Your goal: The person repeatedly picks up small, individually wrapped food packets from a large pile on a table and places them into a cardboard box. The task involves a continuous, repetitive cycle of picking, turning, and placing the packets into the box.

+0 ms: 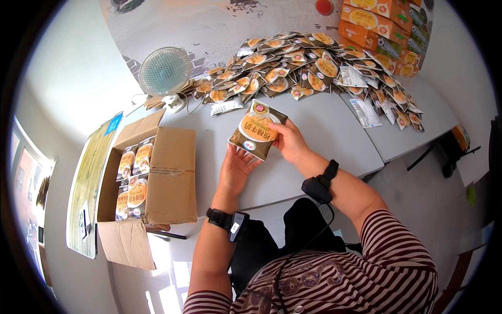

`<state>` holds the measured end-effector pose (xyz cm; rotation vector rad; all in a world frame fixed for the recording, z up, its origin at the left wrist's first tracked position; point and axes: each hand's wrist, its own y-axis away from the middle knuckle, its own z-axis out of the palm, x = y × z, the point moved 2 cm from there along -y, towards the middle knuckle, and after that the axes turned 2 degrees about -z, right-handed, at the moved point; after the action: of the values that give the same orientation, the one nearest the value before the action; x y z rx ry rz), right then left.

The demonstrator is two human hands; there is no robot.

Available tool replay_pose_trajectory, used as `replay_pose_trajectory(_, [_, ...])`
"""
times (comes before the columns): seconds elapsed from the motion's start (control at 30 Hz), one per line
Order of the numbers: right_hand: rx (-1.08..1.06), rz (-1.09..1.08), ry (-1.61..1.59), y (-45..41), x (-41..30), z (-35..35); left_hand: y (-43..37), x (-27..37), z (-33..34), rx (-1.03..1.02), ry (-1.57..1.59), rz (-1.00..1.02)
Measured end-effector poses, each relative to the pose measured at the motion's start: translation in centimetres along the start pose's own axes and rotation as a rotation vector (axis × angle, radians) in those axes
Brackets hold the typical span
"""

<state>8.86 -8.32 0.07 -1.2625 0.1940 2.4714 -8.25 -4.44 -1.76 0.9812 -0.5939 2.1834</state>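
Both hands hold one brown-and-orange milk pouch (257,131) above the grey table, its printed face turned up. My right hand (290,141) grips the pouch's right edge, thumb on top. Under its lower left corner lies my left hand (237,167), fingers behind the pouch and palm partly visible. To the left of my left hand stands an open cardboard box (172,176) with its flaps folded out. Inside it, several similar pouches (136,192) sit in rows. Beyond my hands is a large heap of such pouches (274,74).
A round mesh-fronted fan or heater (164,71) stands at the back left, its cord nearby. Orange printed cartons (370,23) are stacked at the back right. A wood-patterned board (88,176) is left of the box. Two grey tables (329,121) meet at a seam.
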Motion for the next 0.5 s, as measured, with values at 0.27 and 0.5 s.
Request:
replay_pose_trajectory(0.27, [-0.156, 0.111, -0.031, -0.7, 1.4, 0.6, -0.2, -0.3, -0.9, 0.229, 0.01, 0.103])
replay_pose_trajectory(0.5, [-0.161, 0.125, 0.055, -1.5, 2.3, -1.4, -0.4, -0.2, -1.2, 0.288, 0.094, 0.152])
